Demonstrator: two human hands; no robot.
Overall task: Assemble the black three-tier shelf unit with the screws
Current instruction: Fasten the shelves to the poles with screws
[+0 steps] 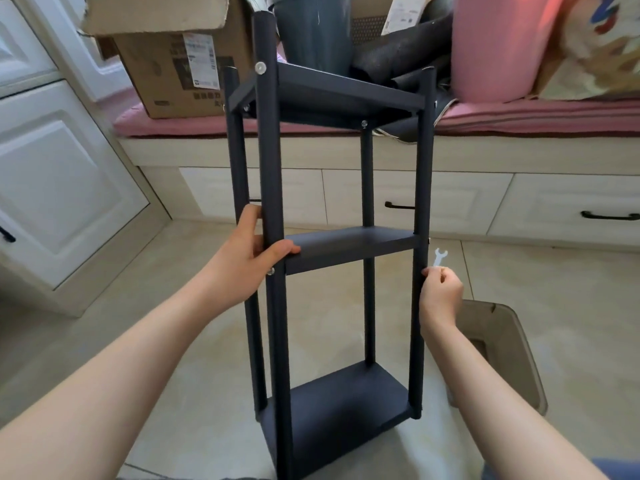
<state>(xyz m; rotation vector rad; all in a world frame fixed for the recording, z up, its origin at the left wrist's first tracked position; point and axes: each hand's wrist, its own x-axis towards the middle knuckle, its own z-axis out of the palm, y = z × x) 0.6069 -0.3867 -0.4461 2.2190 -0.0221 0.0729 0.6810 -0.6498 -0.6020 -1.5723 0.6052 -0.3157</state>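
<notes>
- Upright on the tiled floor, the black shelf unit (332, 244) is standing with all three tiers sitting between its four posts — the landmark for everything else.
- At its near left post, level with the middle tier, the left hand (247, 258) is gripping, fingers curled behind the post and thumb lying across the front.
- Just below that thumb, a silver screw (270, 270) is showing on the post.
- Beside the near right post, the right hand (441, 294) is pinching a small white wrench (439, 258), which is pointing upward.
- Behind the unit, a cardboard box (180, 60) is sitting on a pink cushion (536, 117).
- To its lower right, a grey-brown bin (509, 348) is resting on the floor.
</notes>
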